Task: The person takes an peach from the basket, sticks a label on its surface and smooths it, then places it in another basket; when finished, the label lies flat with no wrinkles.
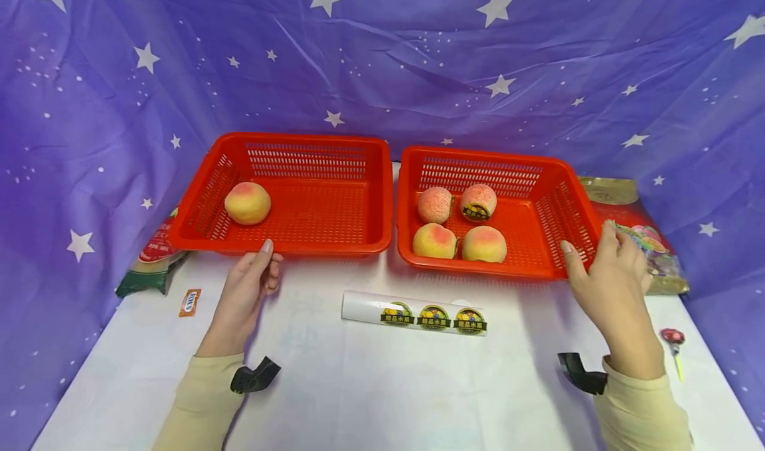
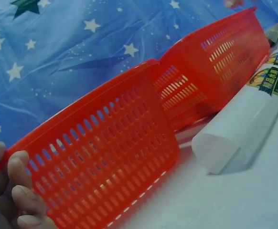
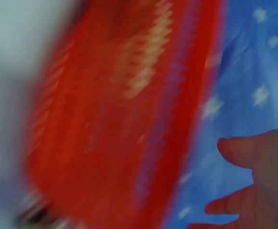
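My left hand [image 1: 250,285] pinches the front rim of the left red plastic basket [image 1: 323,246], thumb over the edge and fingers curled beneath. That basket holds one yellow-pink peach [image 1: 248,203] at its left end. At the front right corner of the right red basket [image 1: 520,271], my right hand [image 1: 612,285] has its thumb and fingers spread, with nothing between them. Inside this basket are two peaches [image 1: 485,244] in front and two speckled pink fruits [image 1: 435,204] behind. A black and gold label [image 1: 476,212] shows on one fruit.
A white roll with round fruit stickers [image 1: 412,313] lies in front of the baskets. Packages [image 1: 648,232] stick out behind the right basket and at left [image 1: 157,255]. A small orange wrapper [image 1: 190,303] and a lollipop [image 1: 673,337] lie at the sides.
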A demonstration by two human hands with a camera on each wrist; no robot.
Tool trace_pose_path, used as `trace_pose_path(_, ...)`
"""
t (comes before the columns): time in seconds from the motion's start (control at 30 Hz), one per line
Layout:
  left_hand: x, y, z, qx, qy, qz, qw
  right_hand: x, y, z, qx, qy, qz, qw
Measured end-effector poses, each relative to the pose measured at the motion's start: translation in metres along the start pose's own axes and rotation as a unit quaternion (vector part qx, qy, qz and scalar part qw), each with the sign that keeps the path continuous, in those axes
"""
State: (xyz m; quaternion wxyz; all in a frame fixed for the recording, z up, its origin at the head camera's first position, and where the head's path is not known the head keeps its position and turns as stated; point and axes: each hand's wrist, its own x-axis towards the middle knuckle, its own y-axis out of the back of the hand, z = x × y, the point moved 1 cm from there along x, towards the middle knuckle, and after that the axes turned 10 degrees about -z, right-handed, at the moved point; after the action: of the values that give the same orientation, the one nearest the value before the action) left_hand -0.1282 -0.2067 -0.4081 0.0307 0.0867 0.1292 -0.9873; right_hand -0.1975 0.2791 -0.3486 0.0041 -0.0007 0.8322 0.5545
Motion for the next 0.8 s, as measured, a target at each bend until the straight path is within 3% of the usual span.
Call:
trace_pose_path(0.1, -0.002, 0.005, -0.002, 0.016, -0.005, 0.002, 0.9999, 0.004, 0.005, -0.047, 0.014, 0.091, 0.02, 0.996)
trace_pose_path(0.17, 0.0, 0.011, -0.009, 0.024, -0.013, -0.002, 0.9996, 0.007, 0.006, -0.081, 0.023, 0.16, 0.017, 0.987)
trace_pose_path(0.3, 0.008, 0.027, -0.025, 0.022, -0.035, -0.013, 0.9991, 0.017, 0.002, -0.145, 0.026, 0.284, -0.013, 0.958)
trace_pose_path(0.4, 0.01, 0.032, -0.03, 0.018, -0.047, -0.017, 0.9986, 0.029, -0.006, -0.188, 0.012, 0.345, -0.043, 0.938)
trace_pose_path(0.53, 0.008, 0.022, -0.026, 0.026, -0.059, -0.006, 0.9979, 0.046, -0.023, -0.241, -0.031, 0.39, -0.118, 0.913)
trace_pose_path(0.7, 0.008, 0.008, -0.022, 0.021, -0.052, 0.021, 0.9982, 0.07, -0.058, -0.302, -0.12, 0.406, -0.283, 0.861)
trace_pose_path(0.8, 0.01, 0.004, -0.022, 0.028, -0.049, 0.022, 0.9982, 0.087, -0.082, -0.333, -0.16, 0.4, -0.344, 0.834)
